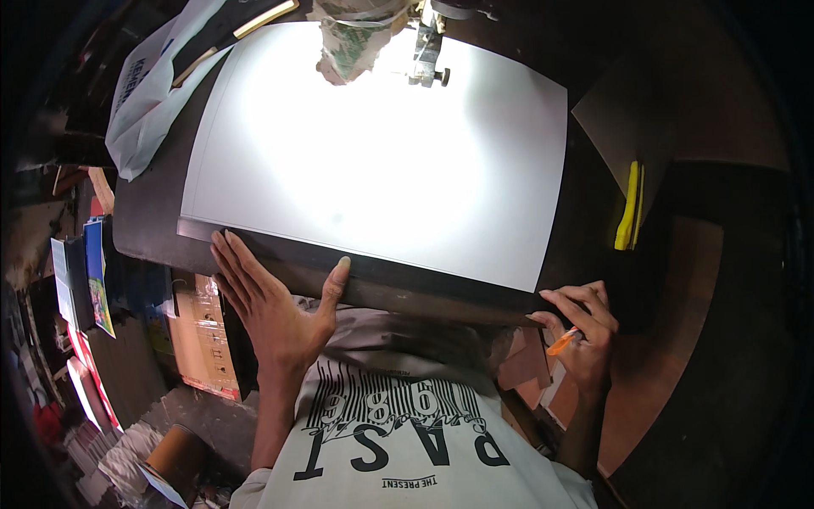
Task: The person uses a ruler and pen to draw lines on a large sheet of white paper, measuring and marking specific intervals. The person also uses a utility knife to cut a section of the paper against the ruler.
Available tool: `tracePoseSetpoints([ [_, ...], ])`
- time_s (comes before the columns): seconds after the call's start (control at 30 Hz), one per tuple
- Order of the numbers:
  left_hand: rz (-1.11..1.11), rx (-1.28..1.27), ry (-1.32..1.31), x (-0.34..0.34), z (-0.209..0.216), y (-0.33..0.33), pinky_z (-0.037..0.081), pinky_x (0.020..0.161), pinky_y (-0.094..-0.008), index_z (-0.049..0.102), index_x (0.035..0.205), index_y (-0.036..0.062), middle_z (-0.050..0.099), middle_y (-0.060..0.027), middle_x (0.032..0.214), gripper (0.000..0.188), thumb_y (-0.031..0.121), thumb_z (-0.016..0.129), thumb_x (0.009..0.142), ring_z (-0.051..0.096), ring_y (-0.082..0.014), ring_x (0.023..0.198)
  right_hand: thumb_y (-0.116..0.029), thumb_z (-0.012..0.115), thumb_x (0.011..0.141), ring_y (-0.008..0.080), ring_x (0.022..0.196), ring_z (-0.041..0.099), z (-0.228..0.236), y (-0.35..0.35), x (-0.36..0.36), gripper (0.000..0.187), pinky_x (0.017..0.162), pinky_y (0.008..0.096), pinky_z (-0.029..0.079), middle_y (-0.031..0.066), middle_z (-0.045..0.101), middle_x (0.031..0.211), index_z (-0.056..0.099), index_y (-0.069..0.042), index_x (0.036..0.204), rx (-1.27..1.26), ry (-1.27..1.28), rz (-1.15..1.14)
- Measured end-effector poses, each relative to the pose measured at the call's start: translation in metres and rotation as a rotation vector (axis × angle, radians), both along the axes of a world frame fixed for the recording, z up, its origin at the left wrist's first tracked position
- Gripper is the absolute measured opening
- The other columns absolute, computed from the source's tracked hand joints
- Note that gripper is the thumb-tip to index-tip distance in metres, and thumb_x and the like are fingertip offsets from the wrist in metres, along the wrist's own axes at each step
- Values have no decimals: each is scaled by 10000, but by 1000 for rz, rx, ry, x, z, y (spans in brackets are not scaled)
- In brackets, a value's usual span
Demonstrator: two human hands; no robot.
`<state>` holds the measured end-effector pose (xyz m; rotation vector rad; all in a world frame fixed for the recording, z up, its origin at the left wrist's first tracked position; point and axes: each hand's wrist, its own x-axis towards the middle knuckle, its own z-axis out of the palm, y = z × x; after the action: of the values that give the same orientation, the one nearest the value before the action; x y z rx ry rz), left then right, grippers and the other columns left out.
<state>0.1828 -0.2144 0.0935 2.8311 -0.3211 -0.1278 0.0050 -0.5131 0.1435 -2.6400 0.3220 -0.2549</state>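
A large white sheet (373,187) lies on the dark tabletop, brightly lit in its middle. Along its near edge runs a flat dark strip (390,265) that looks like a ruler; I cannot make out its kind for certain. My left hand (284,318) rests at the strip's left part, fingers stretched out and thumb spread, touching it from the near side. At the sheet's near right corner, my right hand (585,327) has its fingers curled round an orange pen (561,342). The pen's tip points down toward my lap, away from the sheet.
Metal machine parts with a screw (431,72), perhaps of a sewing machine, hang over the sheet's far edge. A white plastic bag (148,110) lies at the far left, a yellow tool (629,206) at the right. Below left stands a taped cardboard box (203,335).
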Motion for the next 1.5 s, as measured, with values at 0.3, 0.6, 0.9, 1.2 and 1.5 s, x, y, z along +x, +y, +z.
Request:
tracePoseSetpoints([
  [0.3, 9, 14, 77, 3, -5, -2, -33, 1230, -602, -76, 1558, -120, -31, -371, 1632, 1347, 714, 682, 820, -70, -477, 1546, 24, 839, 681, 288, 856, 560, -9, -9, -3, 354, 747, 403, 462, 99, 671, 931, 771, 4, 1028, -2, -88, 67],
  [0.6, 11, -4, 88, 6, 4, 5, -52, 1221, -620, -94, 1548, -122, -57, -382, 1619, 1346, 727, 666, 831, -106, -487, 1539, 63, 826, 706, 284, 854, 549, -15, -9, -4, 379, 754, 400, 448, 107, 646, 939, 745, 27, 1074, -30, -77, 139],
  [0.9, -1, -21, 90, 4, 3, -3, -34, 1213, -642, -106, 1561, -101, -58, -356, 1639, 1374, 738, 681, 810, -91, -466, 1549, -2, 836, 745, 285, 877, 541, -5, -12, -6, 310, 718, 425, 449, 83, 669, 947, 760, 1, 1046, -104, -31, 120],
  [1.2, 27, 120, 21, 6, 9, 3, 37, 1245, -591, -24, 1570, -95, 25, -322, 1648, 1353, 686, 753, 785, -9, -439, 1561, 20, 877, 617, 229, 824, 551, -4, -1, 10, 432, 681, 339, 473, 47, 702, 933, 791, -48, 1035, -11, -34, 39],
  [1.5, -20, 78, -47, 5, 3, -1, 44, 1258, -546, 36, 1581, -78, 93, -303, 1652, 1226, 621, 728, 850, 64, -431, 1558, -26, 901, 613, 222, 808, 539, -5, -1, 3, 417, 711, 342, 439, 40, 712, 894, 795, -44, 1017, -20, -44, 0],
])
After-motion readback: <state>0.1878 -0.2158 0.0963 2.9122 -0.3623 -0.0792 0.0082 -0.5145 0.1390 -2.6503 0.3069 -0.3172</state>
